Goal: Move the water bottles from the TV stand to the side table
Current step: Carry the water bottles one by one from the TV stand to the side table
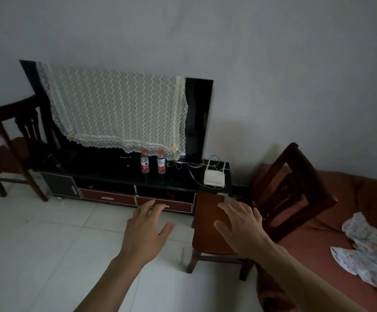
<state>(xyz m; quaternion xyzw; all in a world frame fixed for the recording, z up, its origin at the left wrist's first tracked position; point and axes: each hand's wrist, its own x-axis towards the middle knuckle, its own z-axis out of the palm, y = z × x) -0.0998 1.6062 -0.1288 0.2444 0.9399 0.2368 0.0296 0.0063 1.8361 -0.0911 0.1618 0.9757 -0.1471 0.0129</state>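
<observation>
Nothing moved yet: two water bottles (153, 161) upright on TV stand (178, 180), frame centre. Left hand (146, 230) and right hand (241, 228) spread, empty, lower centre. Side table unclear.

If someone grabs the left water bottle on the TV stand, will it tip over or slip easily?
The left water bottle is tall and narrow, so a sideways nudge would probably tip it. It looks like smooth clear plastic, perhaps slippery. It stands close to the right water bottle, so knocking one could topple both.
</observation>
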